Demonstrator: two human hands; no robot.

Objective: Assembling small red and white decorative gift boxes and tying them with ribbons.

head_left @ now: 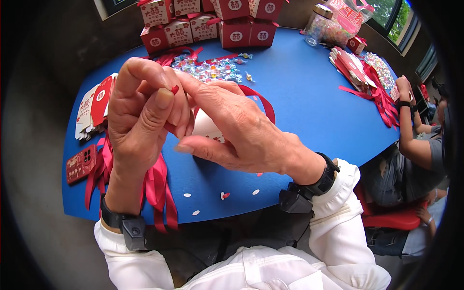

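Left hand: the left hand (140, 108) is raised nearer the wearer than the candies (210, 71), thumb and forefinger clamped on a red bit (175, 90).
Right hand: the right hand (241, 125) touches the left one, its thumb apart from the forefinger; whether its other fingers grip anything, I cannot tell.
Red bit: in the left pinch, on the wearer's side of the candies; whether it joins the ribbon loop (270, 110), I cannot tell.
Box: a white box (207, 124), mostly hidden beneath the hands, just nearer the wearer than the candies; the loop curves beside it.
Left of the candies: cards (100, 100), a red phone (81, 164) and loose ribbons (157, 186), the latter two nearer the wearer.
Behind the candies: stacked red and white boxes (235, 33).
Right of the candies: a jar (316, 26) and, farther right, a co-worker (420, 140).
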